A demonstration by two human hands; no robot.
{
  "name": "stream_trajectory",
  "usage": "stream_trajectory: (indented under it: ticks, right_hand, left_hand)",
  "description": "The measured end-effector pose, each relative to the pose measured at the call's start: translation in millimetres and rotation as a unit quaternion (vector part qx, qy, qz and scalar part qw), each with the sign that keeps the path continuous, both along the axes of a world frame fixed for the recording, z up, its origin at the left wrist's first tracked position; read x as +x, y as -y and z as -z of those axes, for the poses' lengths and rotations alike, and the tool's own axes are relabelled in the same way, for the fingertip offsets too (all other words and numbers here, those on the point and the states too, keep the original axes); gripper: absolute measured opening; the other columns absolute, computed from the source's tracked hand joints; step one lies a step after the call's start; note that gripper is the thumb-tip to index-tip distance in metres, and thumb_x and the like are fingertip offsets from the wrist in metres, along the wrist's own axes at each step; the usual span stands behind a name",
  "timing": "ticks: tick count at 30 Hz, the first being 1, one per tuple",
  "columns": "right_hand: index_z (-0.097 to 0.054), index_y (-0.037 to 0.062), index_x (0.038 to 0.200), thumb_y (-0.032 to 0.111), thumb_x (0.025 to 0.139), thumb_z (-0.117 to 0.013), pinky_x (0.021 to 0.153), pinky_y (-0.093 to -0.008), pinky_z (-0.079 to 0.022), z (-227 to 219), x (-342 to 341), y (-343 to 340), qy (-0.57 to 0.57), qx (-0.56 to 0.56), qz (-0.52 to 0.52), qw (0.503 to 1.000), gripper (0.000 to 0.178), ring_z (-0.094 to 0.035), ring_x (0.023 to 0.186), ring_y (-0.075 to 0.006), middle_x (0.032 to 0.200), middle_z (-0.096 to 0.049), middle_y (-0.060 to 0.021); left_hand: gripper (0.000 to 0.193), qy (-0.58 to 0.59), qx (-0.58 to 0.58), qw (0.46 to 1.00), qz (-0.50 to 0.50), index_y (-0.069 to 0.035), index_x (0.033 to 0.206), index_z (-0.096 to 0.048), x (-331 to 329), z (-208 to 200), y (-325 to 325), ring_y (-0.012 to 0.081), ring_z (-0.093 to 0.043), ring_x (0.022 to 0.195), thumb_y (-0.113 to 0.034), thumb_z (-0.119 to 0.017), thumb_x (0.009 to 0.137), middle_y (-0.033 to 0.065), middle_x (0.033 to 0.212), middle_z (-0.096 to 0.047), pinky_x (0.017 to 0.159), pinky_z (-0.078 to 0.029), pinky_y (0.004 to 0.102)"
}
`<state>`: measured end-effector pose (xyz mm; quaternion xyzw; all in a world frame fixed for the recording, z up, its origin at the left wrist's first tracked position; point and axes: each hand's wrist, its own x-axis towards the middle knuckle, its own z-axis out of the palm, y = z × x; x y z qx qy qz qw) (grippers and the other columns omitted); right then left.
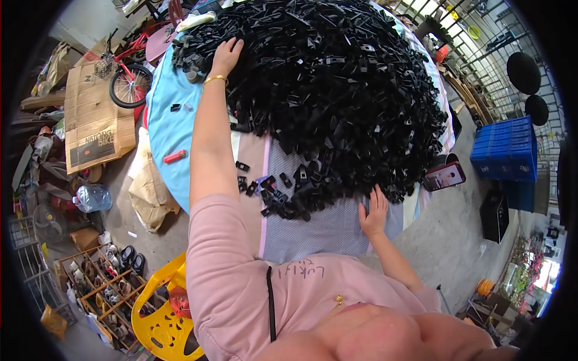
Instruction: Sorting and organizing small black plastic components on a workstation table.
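A big heap of small black plastic parts (325, 102) covers most of a cloth-covered table (319, 237). My left hand (227, 57), with a gold bangle at the wrist, reaches to the heap's far left side. Its fingers are stretched out on the parts, and I see nothing held in them. At the heap's near right edge lies my right hand (374, 212), fingers apart and their tips against the black parts. Between my arms, a few loose black parts (289, 195) have spread toward me on the grey dotted cloth.
A red tube-shaped item (175, 156) lies on the light blue cloth (168, 132) at left. By the table's right edge is a phone (445, 177) with its screen lit. Blue crates (504, 149) stand farther right. A yellow chair (159, 328) and shoe rack (99, 283) are lower left.
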<state>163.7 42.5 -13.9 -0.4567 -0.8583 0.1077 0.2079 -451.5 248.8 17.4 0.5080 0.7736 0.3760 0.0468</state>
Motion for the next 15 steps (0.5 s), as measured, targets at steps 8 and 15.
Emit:
stream_trajectory:
  ticks: [8,15]
  right_hand:
    - [-0.039,-0.0031,0.13,0.019,0.079,-0.061,0.104,-0.0494,-0.03,-5.3,-0.9,-6.9,0.022,-0.018,-0.004,1.0,0.06,-0.04,0.122,-0.0418,0.141,-0.038,-0.0228]
    - [-0.038,-0.0033,0.131,0.021,0.08,-0.06,0.104,-0.0503,-0.028,-7.6,-5.5,-8.1,0.042,-0.013,-0.013,0.999,0.061,-0.038,0.124,-0.0408,0.142,-0.036,-0.0217]
  left_hand:
    - [0.075,0.023,0.005,0.999,-0.047,-0.014,0.13,-0.052,16.8,-7.4,-14.7,0.0366,-0.061,0.103,-0.066,-0.058,0.077,0.0244,0.107,-0.064,0.087,-0.049,0.0382]
    - [0.055,0.094,0.004,0.996,-0.004,-0.007,0.123,-0.057,66.1,15.9,39.7,0.0329,-0.061,0.105,-0.045,-0.063,0.084,0.019,0.11,-0.065,0.089,-0.047,0.0353]
